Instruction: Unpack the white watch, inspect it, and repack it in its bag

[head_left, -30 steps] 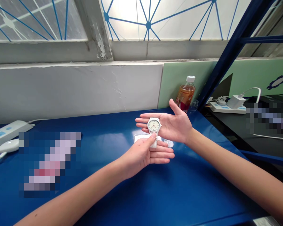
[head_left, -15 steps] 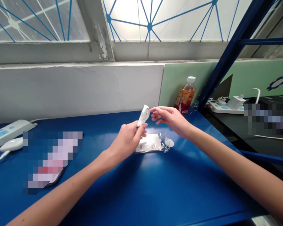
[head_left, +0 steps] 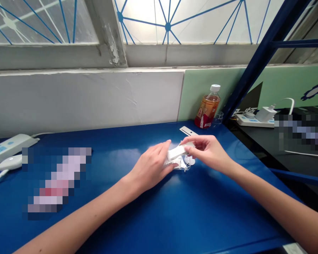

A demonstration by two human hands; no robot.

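A small white plastic device (head_left: 177, 151) is held low over the blue table, slanting up to the right. My right hand (head_left: 208, 150) pinches its right end between thumb and fingers. My left hand (head_left: 151, 162) is around its left end, fingers above and thumb below, hiding that end. Just beneath lies a clear plastic packet (head_left: 184, 167), mostly covered by my left hand. A round translucent white disc (head_left: 190, 161) sits at the packet's right side. Behind my right hand is a flat white strip (head_left: 187, 131) with a dark slot and dot.
A drink bottle (head_left: 208, 107) stands at the back right, by a clear cup (head_left: 218, 118). On the left are a pixelated phone-like object (head_left: 59, 180), a white power strip (head_left: 12, 148) and a white charger (head_left: 10, 163). A blue metal frame (head_left: 250, 76) rises at the right.
The white device has come down and tilted from near upright to nearly flat. My right hand has lowered and taken its right end. The white strip behind now shows.
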